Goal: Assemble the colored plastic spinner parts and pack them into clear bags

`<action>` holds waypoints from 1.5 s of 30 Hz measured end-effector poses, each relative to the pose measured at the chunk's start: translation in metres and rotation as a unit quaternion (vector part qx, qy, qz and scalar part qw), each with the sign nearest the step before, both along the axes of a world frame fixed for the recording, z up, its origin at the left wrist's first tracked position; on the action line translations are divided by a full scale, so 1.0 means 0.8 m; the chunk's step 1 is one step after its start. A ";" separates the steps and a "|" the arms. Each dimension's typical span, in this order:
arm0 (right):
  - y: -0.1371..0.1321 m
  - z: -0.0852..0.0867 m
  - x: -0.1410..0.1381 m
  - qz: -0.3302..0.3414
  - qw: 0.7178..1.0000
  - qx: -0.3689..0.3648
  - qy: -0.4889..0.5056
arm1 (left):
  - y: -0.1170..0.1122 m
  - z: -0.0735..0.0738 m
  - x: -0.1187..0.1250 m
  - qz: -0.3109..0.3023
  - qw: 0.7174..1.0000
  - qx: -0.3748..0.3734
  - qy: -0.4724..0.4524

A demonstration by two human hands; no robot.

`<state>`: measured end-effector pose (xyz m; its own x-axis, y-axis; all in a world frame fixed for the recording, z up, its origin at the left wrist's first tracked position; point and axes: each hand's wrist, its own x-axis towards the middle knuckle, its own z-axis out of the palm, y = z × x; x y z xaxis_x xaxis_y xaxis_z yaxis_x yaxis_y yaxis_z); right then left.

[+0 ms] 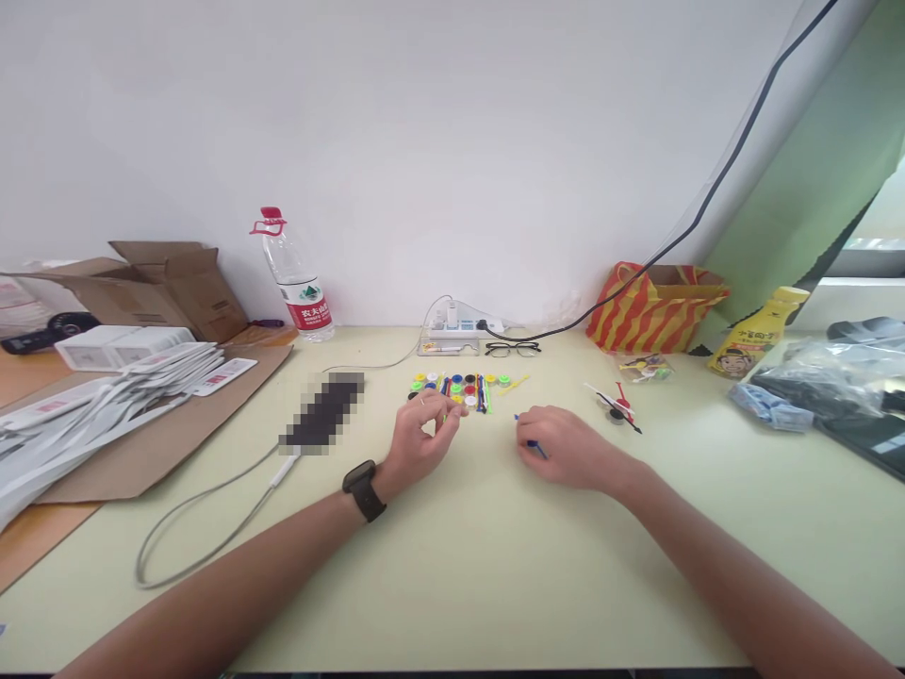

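Note:
My left hand (pixel 424 434), with a ring and a black watch (pixel 365 490), is curled at the near edge of a group of small coloured plastic pieces. Its thumb and forefinger come together; whatever lies between them is hidden. The group holds several round discs (pixel 456 379) and thin sticks (pixel 482 394) in rows, partly covered by this hand. To the right, my right hand (pixel 555 445) is closed around a thin blue plastic stick (pixel 538 449), whose ends show beside the fingers. Beyond it lie black, red and white pointers like clock hands (pixel 617 407).
At the back are a power strip (pixel 459 325), eyeglasses (pixel 513 349) and a striped bag (pixel 650 311). A water bottle (pixel 304 283) stands left, beyond a pixelated dark object (pixel 323 413) on a cable. Cardboard (pixel 162 453) lies far left; a yellow bottle (pixel 756 330) stands right.

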<state>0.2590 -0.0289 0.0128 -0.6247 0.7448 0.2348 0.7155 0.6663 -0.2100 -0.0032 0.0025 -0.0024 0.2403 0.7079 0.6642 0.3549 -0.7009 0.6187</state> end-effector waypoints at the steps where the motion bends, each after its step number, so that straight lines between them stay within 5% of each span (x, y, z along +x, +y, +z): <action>1: 0.004 0.001 0.011 -0.033 0.999 -0.003 -0.016 | 0.001 -0.001 0.000 0.005 1.000 -0.004 0.006; 7: 0.032 0.003 0.070 -0.223 0.970 0.012 -0.094 | 0.002 -0.002 0.002 0.012 0.999 -0.017 0.033; 13: 0.041 -0.027 0.033 -0.145 0.988 0.044 0.041 | 0.003 0.002 0.003 -0.069 0.994 -0.059 0.056; 18: 0.059 -0.057 -0.003 -0.119 0.988 0.082 0.061 | 0.009 -0.004 0.004 -0.048 0.996 -0.049 0.048; 29: 0.111 -0.059 -0.018 -0.152 0.987 0.044 0.032 | 0.010 -0.004 0.004 -0.058 0.996 -0.051 0.047; 45: 0.123 -0.073 0.010 -0.197 0.952 0.074 0.222 | 0.013 -0.007 0.000 -0.054 0.996 -0.041 0.056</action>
<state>0.2672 0.0699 -0.0456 -0.1181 0.8395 0.5304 0.7787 0.4098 -0.4751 -0.0035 0.0127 -0.0081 0.3884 0.7246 0.5694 0.3504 -0.6876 0.6360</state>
